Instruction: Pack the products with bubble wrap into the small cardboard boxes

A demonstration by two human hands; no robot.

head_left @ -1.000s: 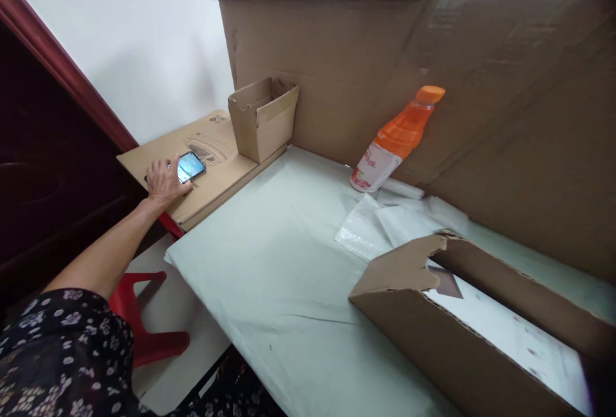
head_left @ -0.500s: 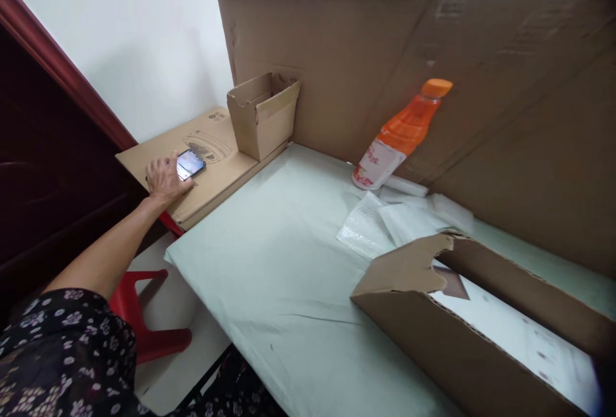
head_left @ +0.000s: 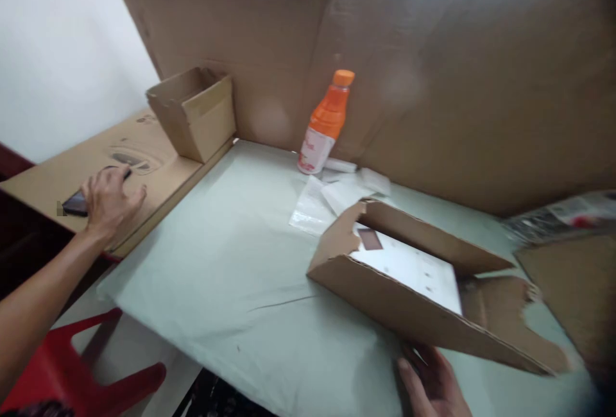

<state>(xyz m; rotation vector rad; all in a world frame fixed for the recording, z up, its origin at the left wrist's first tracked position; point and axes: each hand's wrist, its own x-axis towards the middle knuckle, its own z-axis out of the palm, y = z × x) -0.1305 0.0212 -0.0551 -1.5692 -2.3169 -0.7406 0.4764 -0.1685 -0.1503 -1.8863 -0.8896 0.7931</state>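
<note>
My left hand (head_left: 108, 202) lies over a dark smartphone (head_left: 76, 204) on a flat cardboard box (head_left: 52, 170), hiding its middle. Its fingers are spread and the thumb sticks out to the right. Low in the view, my right hand (head_left: 433, 382) has come up beside the near wall of a long open cardboard tray (head_left: 385, 295). Thumb and fingers are apart there, with nothing visible between them; whether the fingertips touch the tray I cannot tell. A white box or panel (head_left: 409, 269) with a brown square lies inside the tray.
An orange-capped drink bottle (head_left: 325, 125) stands near clear plastic packaging (head_left: 312, 205) against a tall cardboard partition (head_left: 269, 38). A small open carton (head_left: 209, 119) sits on the flat box. Clear wrapping (head_left: 563, 218) lies at right; a red stool (head_left: 72, 365) is below.
The view has turned right. My left hand has shifted from the phone's edge to over it. My right hand has appeared beside the tray, and more of the tray shows.
</note>
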